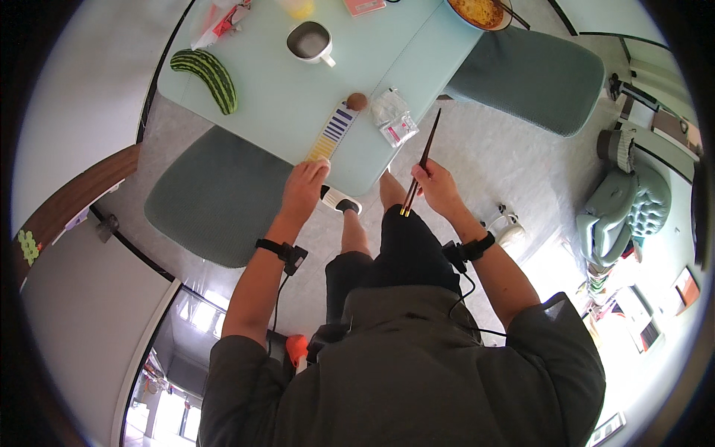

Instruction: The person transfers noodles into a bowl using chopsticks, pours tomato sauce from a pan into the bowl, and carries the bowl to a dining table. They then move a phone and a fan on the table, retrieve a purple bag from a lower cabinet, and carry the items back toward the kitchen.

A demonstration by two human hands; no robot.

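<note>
My right hand [438, 187] grips a pair of dark wooden chopsticks [429, 139] beyond the table's near edge, with their gold-coloured ends pointing back towards me. At the table's near corner, my left hand [304, 189] has its fingers together by the yellow end of a striped strip [335, 129]. Something pale shows at those fingertips; whether they hold it is hidden. The strip bears purple and yellow bars. A round brown object [357, 101], perhaps a nut or a small fruit, sits at its far end. Right of it lies a crumpled clear plastic packet [394, 117].
On the pale green table [268, 100] are a striped green squash [208, 78], a white-handled metal cup [310, 42], a plastic bag [220, 22] and a bowl of food [479, 12] with chopsticks. Grey-green chairs stand at left [218, 195] and right [530, 78].
</note>
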